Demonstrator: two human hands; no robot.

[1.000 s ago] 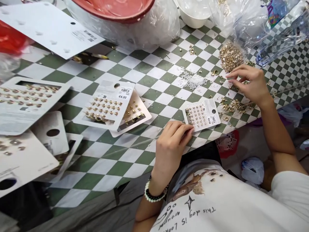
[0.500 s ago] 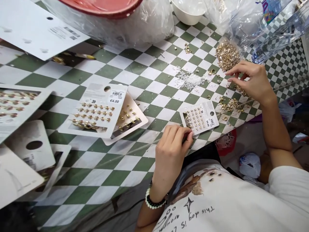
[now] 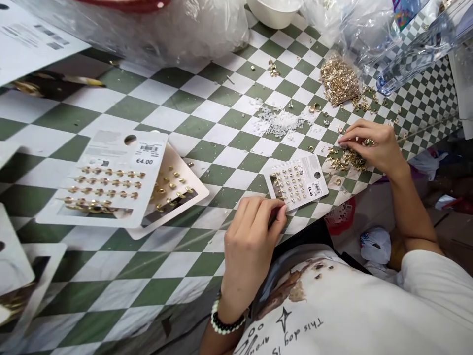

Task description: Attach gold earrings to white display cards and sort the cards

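I'm looking at a table [image 3: 216,123] in a green-and-white checkered cover [image 3: 158,288], checks way smaller between 2 and 3 o'clock. Whitish light puts a soft sheen on it around 7 or 8. Toward 4 I get greyish floor [image 3: 369,210], kinda dim, with a whitish plastic bag [image 3: 376,245] down there.
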